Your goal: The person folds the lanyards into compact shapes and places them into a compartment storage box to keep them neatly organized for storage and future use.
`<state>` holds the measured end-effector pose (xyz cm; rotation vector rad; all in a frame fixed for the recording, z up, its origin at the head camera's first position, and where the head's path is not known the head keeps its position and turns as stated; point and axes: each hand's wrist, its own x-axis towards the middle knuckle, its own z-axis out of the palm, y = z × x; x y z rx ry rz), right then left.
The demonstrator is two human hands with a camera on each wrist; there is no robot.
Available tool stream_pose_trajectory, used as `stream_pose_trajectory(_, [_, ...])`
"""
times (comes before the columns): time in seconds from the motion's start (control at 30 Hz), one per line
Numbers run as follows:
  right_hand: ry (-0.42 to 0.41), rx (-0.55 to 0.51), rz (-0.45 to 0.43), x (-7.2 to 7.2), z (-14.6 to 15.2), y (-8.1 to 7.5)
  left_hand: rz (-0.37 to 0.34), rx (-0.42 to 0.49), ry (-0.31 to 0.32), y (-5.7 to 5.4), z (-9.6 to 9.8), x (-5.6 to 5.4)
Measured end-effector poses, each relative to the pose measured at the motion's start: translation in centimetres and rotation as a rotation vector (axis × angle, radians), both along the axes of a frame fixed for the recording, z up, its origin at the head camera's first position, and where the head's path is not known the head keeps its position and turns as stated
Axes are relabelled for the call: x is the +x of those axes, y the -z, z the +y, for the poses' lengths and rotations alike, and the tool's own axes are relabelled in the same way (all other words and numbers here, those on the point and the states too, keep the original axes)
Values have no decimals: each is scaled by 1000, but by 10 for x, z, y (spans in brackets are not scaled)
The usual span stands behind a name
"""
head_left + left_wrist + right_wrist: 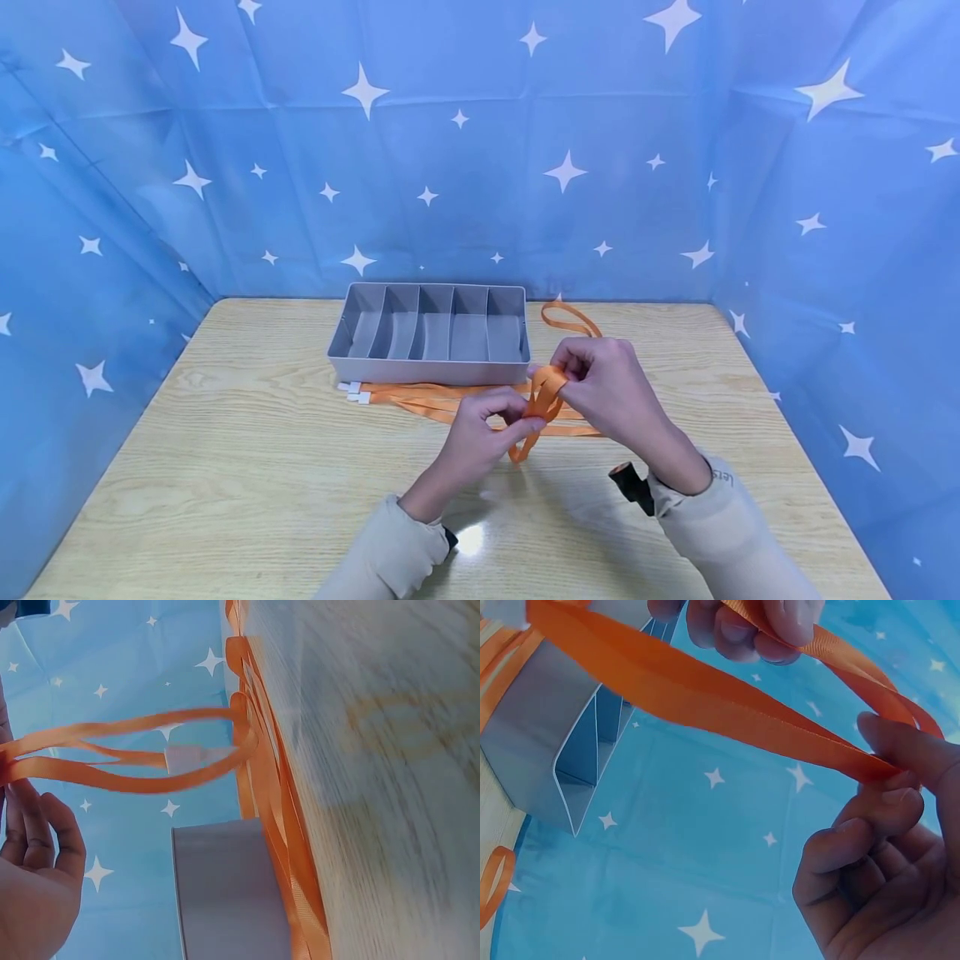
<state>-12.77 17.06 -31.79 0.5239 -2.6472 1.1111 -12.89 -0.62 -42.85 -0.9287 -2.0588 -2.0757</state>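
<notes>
An orange lanyard (547, 390), gathered into loops, is held above the table between both hands. My left hand (480, 429) pinches its lower part between thumb and fingers. At the upper end my right hand (611, 387) grips the strap; the right wrist view shows thumb and forefinger pinching the band (727, 712). A loop droops below the left hand, and a white end piece (187, 759) shows within it in the left wrist view. More orange lanyards (427, 398) lie stretched on the table behind the hands, their white ends (356, 392) to the left.
Behind the lanyards stands a grey divided tray (427, 372) with several compartments. A loop of orange strap (566, 317) lies right of it. The wooden table (247, 467) ends at a blue curtain (465, 150) with white stars.
</notes>
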Motion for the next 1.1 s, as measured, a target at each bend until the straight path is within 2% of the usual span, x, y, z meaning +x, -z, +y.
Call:
stream_pose_trajectory(0.1, [2,-1,-1,0,0,-1,-27,2,-1,1,1,0])
stream_pose_trajectory(0.3, [5,-3,-6,1,-1,-3,-176,55,-21,1,1,0])
stream_pose_trajectory(0.4, [15,-12,-14,0,-2,-3,-219,107,-14,2,2,-1])
stream_pose_trajectory(0.57, [26,-36,-22,0,-4,-4,-226,153,3,3,2,-2])
stream_pose_trajectory(0.77, [20,-53,-43,1,-5,-2,-185,136,20,3,1,-4])
stream_pose_trajectory(0.9, [9,-64,-51,2,-5,-3,-163,99,32,2,2,-6])
stream_pose_trajectory(1.1, [-20,-75,-67,4,-6,-3,-176,-2,78,0,1,-8])
